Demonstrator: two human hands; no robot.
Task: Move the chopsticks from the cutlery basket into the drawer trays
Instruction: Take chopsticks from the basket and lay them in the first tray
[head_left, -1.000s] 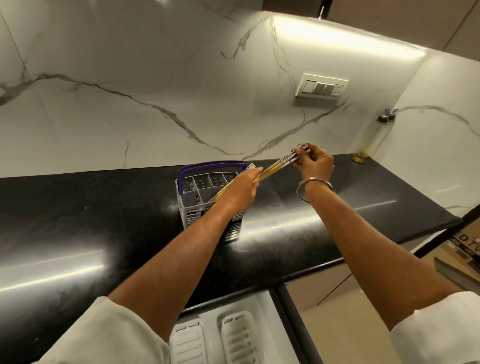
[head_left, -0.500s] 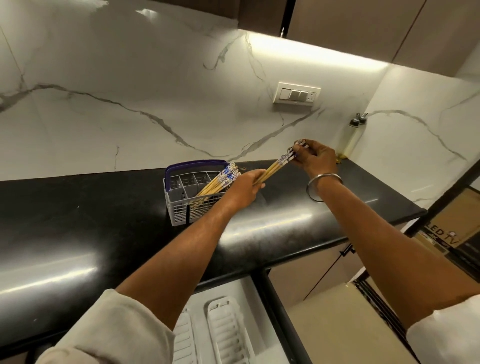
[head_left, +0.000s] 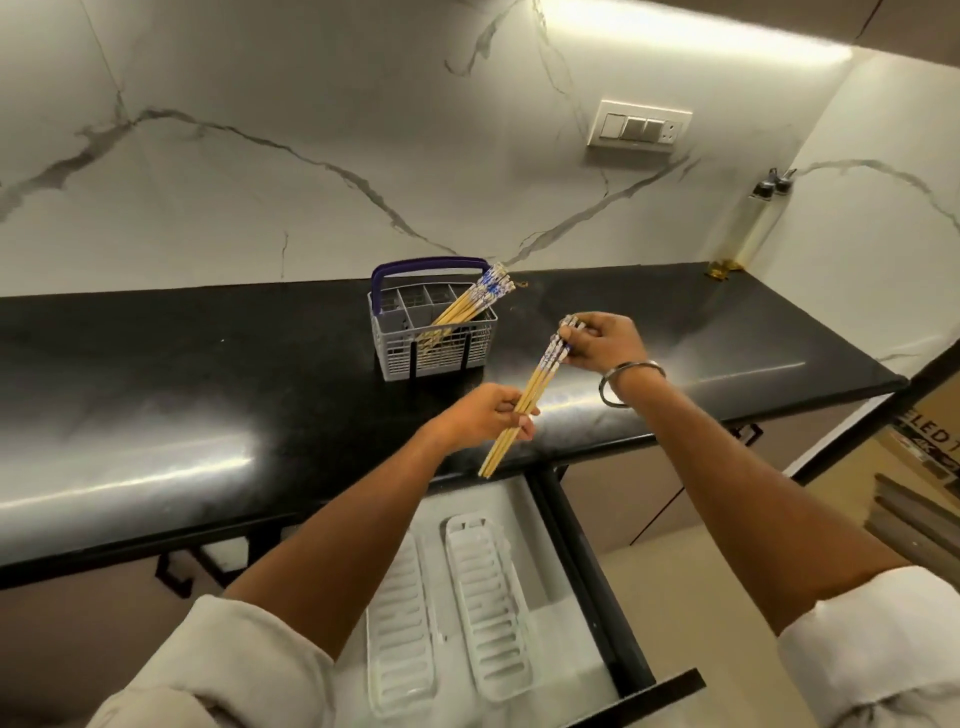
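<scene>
At frame centre, the left hand (head_left: 485, 415) grips a chopstick bundle (head_left: 524, 400) low; the right hand (head_left: 605, 343) pinches its patterned tops.

open drawer (head_left: 582, 566) below, trays (head_left: 485, 597) unobstructed

partial print on a cardboard box (head_left: 930, 436) at the right edge of the frame.
reads "eled t" in white capitals on a dark band, cut off by the frame edge; below it a smaller slanted mark, perhaps "4k", too blurred to confirm. nothing else legible: switch plate (head_left: 640, 126) in the upper right unmarked, blue pattern on the chopstick ends too small to read as text.
</scene>
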